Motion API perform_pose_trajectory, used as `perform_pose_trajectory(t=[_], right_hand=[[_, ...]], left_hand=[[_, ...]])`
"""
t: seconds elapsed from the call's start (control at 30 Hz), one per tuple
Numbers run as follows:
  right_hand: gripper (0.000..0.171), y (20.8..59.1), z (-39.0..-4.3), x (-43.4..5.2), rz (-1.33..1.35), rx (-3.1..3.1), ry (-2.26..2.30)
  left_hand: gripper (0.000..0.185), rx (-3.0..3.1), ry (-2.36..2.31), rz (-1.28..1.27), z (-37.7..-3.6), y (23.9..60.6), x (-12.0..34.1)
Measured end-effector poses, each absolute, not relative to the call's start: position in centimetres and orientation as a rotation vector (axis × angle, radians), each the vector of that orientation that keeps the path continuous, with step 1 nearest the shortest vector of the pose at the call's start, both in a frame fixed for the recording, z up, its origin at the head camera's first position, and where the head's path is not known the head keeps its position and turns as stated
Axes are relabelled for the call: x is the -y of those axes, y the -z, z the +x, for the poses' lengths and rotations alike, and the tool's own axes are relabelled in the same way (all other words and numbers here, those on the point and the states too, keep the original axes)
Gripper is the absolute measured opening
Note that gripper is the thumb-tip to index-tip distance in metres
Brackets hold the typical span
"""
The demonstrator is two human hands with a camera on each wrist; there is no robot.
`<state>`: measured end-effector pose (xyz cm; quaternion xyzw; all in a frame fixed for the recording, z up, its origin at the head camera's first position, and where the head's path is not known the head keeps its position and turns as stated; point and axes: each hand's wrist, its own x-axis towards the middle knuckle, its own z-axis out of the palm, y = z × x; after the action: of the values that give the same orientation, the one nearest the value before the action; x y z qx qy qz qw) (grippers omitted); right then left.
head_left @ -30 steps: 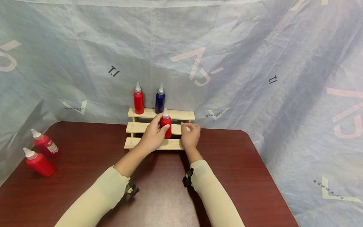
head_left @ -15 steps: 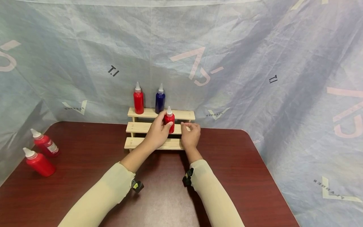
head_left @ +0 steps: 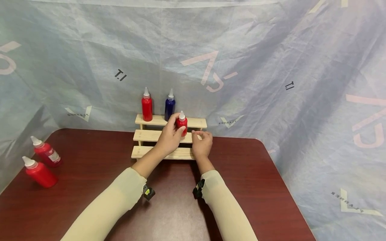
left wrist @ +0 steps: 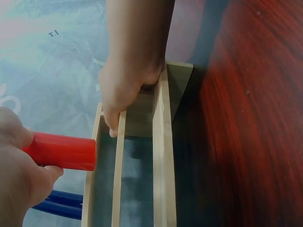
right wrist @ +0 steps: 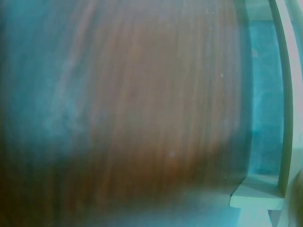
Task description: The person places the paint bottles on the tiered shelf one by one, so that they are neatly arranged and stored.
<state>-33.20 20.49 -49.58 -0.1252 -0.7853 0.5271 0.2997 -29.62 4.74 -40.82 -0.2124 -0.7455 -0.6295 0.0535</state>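
Note:
My left hand (head_left: 174, 131) grips a small red squeeze bottle (head_left: 182, 123) with a white nozzle, holding it upright level with the top step of a wooden three-step rack (head_left: 150, 135). In the left wrist view that hand (left wrist: 21, 182) wraps the red bottle (left wrist: 64, 151) beside the rack (left wrist: 161, 156). My right hand (head_left: 202, 136) curls its fingers over the right end of the middle step; the left wrist view shows the same hand (left wrist: 124, 92) gripping there. A red bottle (head_left: 146, 107) and a blue bottle (head_left: 170, 107) stand on the top step.
Two more red bottles (head_left: 46, 153) (head_left: 37, 172) sit tilted at the left edge of the dark red table (head_left: 241, 187). Grey-blue sheeting (head_left: 271, 67) walls in the back and sides. The right wrist view is blurred, showing table wood and a rack corner (right wrist: 258, 194).
My left hand has carried the red bottle up and to the right, from in front of the middle step to the height of the top step. The right hand stayed on the rack.

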Motion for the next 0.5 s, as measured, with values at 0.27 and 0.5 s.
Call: perform_pose_trajectory(t=[0.27,0.5], right_hand=[[0.021,49.49,-33.24,-20.61,-0.328,2.079,-1.383],[0.021,49.68,-33.29,-20.55,-0.329,2.094,-1.384]], left_hand=[[0.054,2.236,1.932,-0.617,-29.86,40.81,-5.07],[0.051,2.281,1.864,-0.612,-30.04,40.72,-5.44]])
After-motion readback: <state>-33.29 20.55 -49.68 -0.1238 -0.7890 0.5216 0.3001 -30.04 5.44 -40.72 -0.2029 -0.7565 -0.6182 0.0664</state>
